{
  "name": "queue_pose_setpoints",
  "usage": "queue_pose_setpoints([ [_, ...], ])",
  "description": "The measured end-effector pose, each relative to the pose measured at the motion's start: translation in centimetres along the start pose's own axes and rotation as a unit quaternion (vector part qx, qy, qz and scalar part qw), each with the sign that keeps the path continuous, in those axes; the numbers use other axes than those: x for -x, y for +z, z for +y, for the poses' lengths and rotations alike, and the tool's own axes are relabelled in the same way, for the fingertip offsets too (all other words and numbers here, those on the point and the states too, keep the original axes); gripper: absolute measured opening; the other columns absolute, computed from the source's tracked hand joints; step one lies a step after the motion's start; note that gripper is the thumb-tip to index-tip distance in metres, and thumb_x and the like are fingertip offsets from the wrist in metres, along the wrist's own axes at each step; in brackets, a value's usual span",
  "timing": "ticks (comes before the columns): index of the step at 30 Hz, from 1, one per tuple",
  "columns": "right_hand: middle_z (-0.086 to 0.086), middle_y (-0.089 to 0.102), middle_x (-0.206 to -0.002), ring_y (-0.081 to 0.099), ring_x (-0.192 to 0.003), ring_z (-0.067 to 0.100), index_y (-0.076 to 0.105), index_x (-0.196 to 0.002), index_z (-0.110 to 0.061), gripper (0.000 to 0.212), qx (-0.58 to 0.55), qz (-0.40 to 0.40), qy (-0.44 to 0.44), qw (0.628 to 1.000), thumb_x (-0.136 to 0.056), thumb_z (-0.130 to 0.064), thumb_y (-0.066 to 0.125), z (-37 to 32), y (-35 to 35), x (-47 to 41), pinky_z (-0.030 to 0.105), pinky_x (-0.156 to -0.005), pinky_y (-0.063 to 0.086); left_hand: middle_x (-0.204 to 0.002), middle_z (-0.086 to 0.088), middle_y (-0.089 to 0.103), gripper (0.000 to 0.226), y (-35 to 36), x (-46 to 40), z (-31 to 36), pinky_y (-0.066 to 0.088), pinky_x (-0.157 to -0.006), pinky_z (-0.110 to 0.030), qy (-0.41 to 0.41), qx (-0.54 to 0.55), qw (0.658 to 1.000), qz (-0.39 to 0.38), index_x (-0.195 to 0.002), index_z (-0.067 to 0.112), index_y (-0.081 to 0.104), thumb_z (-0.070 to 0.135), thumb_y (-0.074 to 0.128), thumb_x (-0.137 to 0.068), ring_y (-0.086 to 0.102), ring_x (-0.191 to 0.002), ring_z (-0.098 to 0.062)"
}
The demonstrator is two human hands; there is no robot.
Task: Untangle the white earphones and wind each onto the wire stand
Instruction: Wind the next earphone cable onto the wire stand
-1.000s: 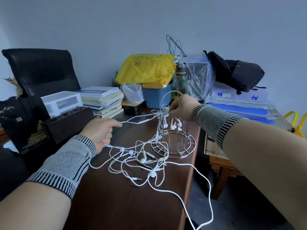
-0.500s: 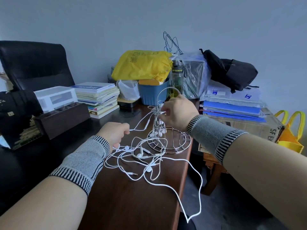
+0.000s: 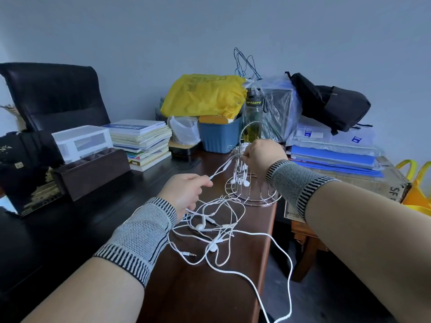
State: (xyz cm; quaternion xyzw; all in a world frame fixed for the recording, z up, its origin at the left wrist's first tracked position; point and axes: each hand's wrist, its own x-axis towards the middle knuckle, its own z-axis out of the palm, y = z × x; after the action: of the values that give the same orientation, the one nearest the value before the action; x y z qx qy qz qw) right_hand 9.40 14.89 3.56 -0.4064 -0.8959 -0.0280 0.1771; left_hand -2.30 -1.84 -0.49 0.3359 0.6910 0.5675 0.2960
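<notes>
1. Pinching a white cable between thumb and fingertips, the left hand [image 3: 186, 193] is held just above the desk [image 3: 205, 297], a little in from its right edge; the cable is drawn taut from that pinch up to the top of the wire stand [image 3: 250, 183].
2. The right hand [image 3: 263, 157] is curled at the upper part of the stand, its fingers closed on the wire frame and the cable there; which of the two is actually gripped cannot be told, since the fingertips are hidden.
3. Both wrists are covered by grey knitted wrist bands [image 3: 142, 238].
4. The wire stand is seen upright at the right edge of the desk, towards the far end, with its ring base flat on the wood and an arched loop at the top.
5. Several earbuds [image 3: 242, 181] are hung inside the stand's frame.
6. The remaining white earphones [image 3: 210, 229] are spread in a loose tangle on the desk between the left hand and the near right edge, with earbuds and a jack plug [image 3: 189, 254] visible among the loops.
7. One long loop of cable is draped over the right edge of the desk and hangs towards the floor.
</notes>
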Motion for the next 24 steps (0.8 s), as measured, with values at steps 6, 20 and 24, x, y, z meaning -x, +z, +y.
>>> queue_pose_setpoints([
  [6, 0.005, 0.059, -0.115, 0.057, -0.104, 0.022, 0.067, -0.116, -0.015, 0.028, -0.149, 0.154, -0.011, 0.977, -0.091, -0.026, 0.062, 1.4, 1.1, 2.9, 0.039, -0.093, 0.05, -0.05, 0.009, 0.033, 0.017, 1.5, -0.2, 0.3, 0.025, -0.043, -0.022, 0.032, -0.031, 0.999, -0.016, -0.086, 0.01, 0.072, 0.021, 0.062, -0.092, 0.026, -0.045, -0.009],
  [20, 0.006, 0.073, -0.094, 0.066, -0.089, 0.027, 0.072, -0.102, -0.018, 0.021, -0.185, 0.043, -0.078, 0.979, -0.095, -0.023, 0.053, -1.0, 3.2, 9.4, 0.036, -0.082, 0.05, -0.048, 0.012, 0.049, 0.017, 0.1, 2.3, 1.7, 0.034, -0.05, -0.021, 0.075, -0.287, 0.953, -0.063, -0.079, 0.019, 0.077, 0.032, 0.068, -0.086, 0.041, -0.044, -0.005],
  [24, 0.006, 0.072, -0.094, 0.065, -0.088, 0.026, 0.07, -0.1, -0.017, 0.02, -0.176, 0.051, -0.079, 0.98, -0.096, -0.023, 0.052, -1.1, 2.7, 9.6, 0.033, -0.079, 0.049, -0.054, 0.002, 0.045, 0.029, -2.2, 2.7, 3.7, 0.03, -0.045, -0.022, 0.029, -0.37, 0.924, -0.093, -0.061, 0.012, 0.064, 0.03, 0.068, -0.084, 0.033, -0.044, -0.013],
])
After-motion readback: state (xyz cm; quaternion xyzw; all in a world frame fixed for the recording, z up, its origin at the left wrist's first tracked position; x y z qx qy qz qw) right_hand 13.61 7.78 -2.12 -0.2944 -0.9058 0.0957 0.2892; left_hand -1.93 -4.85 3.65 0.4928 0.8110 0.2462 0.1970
